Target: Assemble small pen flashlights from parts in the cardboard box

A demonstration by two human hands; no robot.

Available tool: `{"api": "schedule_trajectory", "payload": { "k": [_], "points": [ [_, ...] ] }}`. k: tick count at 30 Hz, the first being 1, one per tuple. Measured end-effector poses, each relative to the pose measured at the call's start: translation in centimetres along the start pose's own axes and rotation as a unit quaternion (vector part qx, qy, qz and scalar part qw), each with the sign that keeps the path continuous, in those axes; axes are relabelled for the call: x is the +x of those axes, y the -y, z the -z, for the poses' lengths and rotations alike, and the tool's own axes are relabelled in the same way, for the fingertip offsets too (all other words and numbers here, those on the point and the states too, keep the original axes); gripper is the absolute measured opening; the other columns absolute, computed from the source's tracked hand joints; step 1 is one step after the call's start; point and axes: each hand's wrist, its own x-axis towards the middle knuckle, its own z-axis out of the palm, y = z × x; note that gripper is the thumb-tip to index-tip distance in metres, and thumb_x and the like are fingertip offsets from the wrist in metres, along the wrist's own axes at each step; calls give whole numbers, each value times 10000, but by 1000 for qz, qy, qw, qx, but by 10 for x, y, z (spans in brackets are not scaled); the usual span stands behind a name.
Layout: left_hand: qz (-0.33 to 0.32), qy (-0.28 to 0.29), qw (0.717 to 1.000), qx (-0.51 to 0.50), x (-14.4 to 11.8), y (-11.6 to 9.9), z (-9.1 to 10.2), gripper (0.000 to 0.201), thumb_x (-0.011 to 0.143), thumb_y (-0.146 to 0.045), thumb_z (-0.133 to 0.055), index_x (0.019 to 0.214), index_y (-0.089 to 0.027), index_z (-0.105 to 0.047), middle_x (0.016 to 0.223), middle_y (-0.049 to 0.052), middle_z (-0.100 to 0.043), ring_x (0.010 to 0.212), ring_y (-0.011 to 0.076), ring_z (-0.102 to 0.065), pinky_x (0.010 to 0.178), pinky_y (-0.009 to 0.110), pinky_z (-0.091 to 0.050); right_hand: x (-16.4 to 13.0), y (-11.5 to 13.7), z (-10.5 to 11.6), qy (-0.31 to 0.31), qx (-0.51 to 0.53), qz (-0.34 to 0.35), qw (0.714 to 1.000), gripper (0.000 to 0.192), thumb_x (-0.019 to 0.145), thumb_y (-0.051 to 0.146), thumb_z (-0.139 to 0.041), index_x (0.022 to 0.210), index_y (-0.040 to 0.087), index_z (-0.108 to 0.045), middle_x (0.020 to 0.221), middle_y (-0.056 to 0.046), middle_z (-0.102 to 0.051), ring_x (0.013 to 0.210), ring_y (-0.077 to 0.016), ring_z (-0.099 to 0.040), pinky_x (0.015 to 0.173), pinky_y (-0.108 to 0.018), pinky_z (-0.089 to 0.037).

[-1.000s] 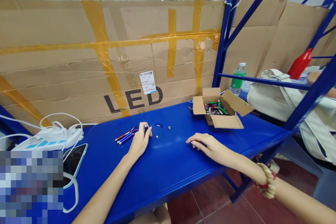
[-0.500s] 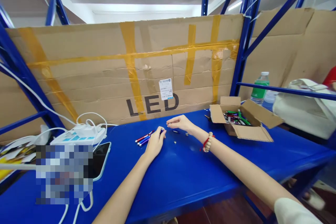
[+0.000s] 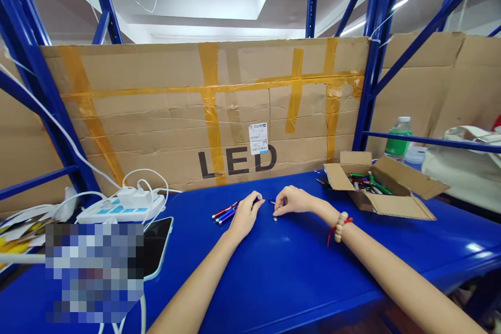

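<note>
My left hand (image 3: 246, 216) rests on the blue table, its fingers curled round a small tube with a silver end (image 3: 258, 198), mostly hidden. Beside and partly under that hand lie several slim pen-like metal tubes (image 3: 226, 212), red, blue and purple with silver tips. My right hand (image 3: 293, 201), with a beaded bracelet at the wrist, reaches down to the tabletop. Its thumb and forefinger pinch at a small round silver piece (image 3: 275, 218), like a button cell. Behind those fingers a small dark blue piece (image 3: 272, 201) is partly covered.
At the right, an open cardboard box (image 3: 403, 205) holds many coloured pen-like tubes. A phone (image 3: 156, 245) and a white power strip (image 3: 125, 211) with cables lie left. A green-labelled bottle (image 3: 399, 138) and pale bag (image 3: 462, 169) stand beyond the box. Cardboard (image 3: 176, 135) walls the back.
My right hand has come down from beside my left fingertips to the small silver piece on the table. My left hand keeps its grip. The whole view has shifted somewhat.
</note>
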Motion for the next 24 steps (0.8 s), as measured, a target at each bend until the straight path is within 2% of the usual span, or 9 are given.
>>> {"api": "schedule_trajectory", "payload": {
  "k": [2, 5, 7, 9, 12, 15, 19, 24],
  "points": [
    [4, -2, 1000, 5, 0, 0, 0, 168, 877, -307, -412, 793, -183, -487, 802, 2, -583, 754, 141, -530, 719, 238, -379, -1, 2, 0, 9, -29, -5, 1000, 270, 645, 469, -672, 750, 224, -719, 712, 11, -673, 639, -118, -566, 541, -211, -346],
    [28, 1, 1000, 8, -1, -3, 0, 169, 872, -314, -421, 801, -186, -505, 747, -10, -603, 716, 141, -545, 711, 246, -381, -1, 5, -1, -14, -45, 29, 998, 283, 677, 497, -644, 777, 244, -721, 771, 11, -678, 693, -123, -577, 558, -210, -341],
    [43, 4, 999, 18, -2, -6, 1, 173, 873, -314, -415, 809, -190, -517, 740, -13, -616, 719, 146, -558, 721, 255, -387, -1, 5, -1, -32, -51, 61, 996, 326, 641, 523, -666, 807, 249, -727, 807, 2, -672, 708, -126, -571, 562, -210, -344],
    [47, 8, 998, 36, -4, -8, 2, 163, 862, -300, -428, 809, -190, -537, 790, -3, -635, 766, 159, -569, 744, 266, -396, -1, 3, -2, -21, -46, 79, 996, 375, 586, 518, -707, 839, 242, -731, 802, -6, -665, 674, -122, -560, 554, -209, -349],
    [35, 22, 998, 38, -5, -9, 3, 139, 827, -266, -472, 809, -185, -583, 889, 20, -659, 864, 178, -583, 801, 281, -410, 1, 1, -6, 16, -28, 76, 997, 324, 606, 456, -709, 834, 227, -736, 773, -7, -674, 642, -118, -556, 556, -207, -355],
    [30, 23, 999, 5, -7, -7, 3, 123, 799, -222, -504, 798, -179, -619, 926, 32, -671, 901, 182, -598, 837, 284, -419, 3, 1, -10, 17, -14, 79, 997, 242, 647, 400, -685, 805, 225, -737, 789, -1, -689, 659, -121, -567, 571, -206, -358],
    [42, 0, 999, -4, -8, -6, 3, 107, 771, -188, -533, 771, -174, -639, 908, 33, -679, 881, 184, -607, 829, 291, -426, 0, 8, -10, 3, -23, 65, 998, 243, 641, 413, -684, 790, 227, -733, 763, 4, -686, 653, -123, -568, 569, -206, -360],
    [58, -11, 998, 1, -7, -8, 3, 84, 748, -182, -560, 752, -166, -643, 824, 25, -675, 790, 172, -600, 756, 277, -436, -4, 12, -9, 24, -33, 19, 999, 270, 633, 436, -679, 774, 211, -724, 762, -2, -685, 680, -139, -574, 570, -214, -371]
  ]
}}
